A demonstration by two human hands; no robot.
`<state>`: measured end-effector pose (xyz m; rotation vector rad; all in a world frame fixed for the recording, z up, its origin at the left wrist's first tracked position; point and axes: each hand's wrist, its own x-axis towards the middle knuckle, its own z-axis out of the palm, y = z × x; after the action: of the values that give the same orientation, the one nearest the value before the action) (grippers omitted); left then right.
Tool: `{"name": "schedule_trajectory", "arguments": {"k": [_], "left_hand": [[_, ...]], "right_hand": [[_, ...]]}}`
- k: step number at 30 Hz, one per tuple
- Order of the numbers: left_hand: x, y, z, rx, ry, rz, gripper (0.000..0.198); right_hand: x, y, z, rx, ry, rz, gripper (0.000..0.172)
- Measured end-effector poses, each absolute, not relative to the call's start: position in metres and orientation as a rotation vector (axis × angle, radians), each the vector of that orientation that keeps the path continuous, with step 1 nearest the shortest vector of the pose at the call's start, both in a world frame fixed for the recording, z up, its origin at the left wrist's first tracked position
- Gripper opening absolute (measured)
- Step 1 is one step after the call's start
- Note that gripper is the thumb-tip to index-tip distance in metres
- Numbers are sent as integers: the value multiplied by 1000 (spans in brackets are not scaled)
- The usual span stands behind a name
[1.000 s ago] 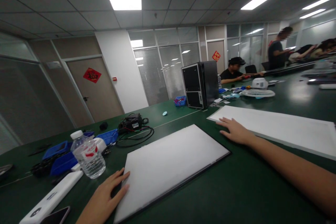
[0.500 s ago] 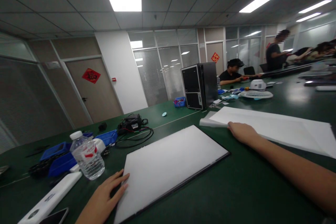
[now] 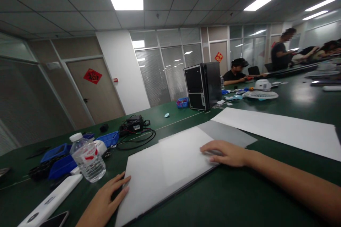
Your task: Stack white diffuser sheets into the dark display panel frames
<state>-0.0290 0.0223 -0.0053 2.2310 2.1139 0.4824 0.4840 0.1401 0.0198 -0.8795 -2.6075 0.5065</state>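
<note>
A white rectangular panel (image 3: 142,181) with a thin dark edge lies flat on the green table, tilted across my view. My left hand (image 3: 105,197) rests at its left edge, fingers stretched out and touching the border. Over the panel's right part lies a thin translucent sheet (image 3: 226,131), reaching past the panel onto the table. On top of this sheet is my right hand (image 3: 226,152), fingers extended and thumb apart, palm down. Farther right lies a large white sheet (image 3: 287,131).
At the left stand a water bottle (image 3: 87,158), blue bins (image 3: 60,166), a long white box (image 3: 50,202) and a phone (image 3: 54,220). A black adapter with cables (image 3: 134,126) and a computer tower (image 3: 202,87) are farther back. A person (image 3: 237,72) sits across the table.
My right hand has moved left from the white sheet's edge to the panel. The translucent sheet came across with it and now overlaps the panel. My left hand has stayed put.
</note>
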Motion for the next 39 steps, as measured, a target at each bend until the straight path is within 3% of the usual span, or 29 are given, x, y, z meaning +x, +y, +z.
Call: {"name": "schedule_trajectory", "arguments": {"k": [7, 17, 34, 39], "left_hand": [[-23, 24, -2, 2210, 2121, 459, 49], [-31, 22, -10, 2220, 2122, 473, 54], [-31, 21, -9, 2236, 2135, 477, 53], [-31, 20, -7, 2245, 2135, 453, 54]], "right_hand": [[526, 184, 1, -1382, -2357, 161, 59], [510, 165, 12, -1153, -2323, 428, 60], [504, 158, 16, -994, -2583, 168, 43], [541, 193, 8, -1448, -2399, -165, 44]]}}
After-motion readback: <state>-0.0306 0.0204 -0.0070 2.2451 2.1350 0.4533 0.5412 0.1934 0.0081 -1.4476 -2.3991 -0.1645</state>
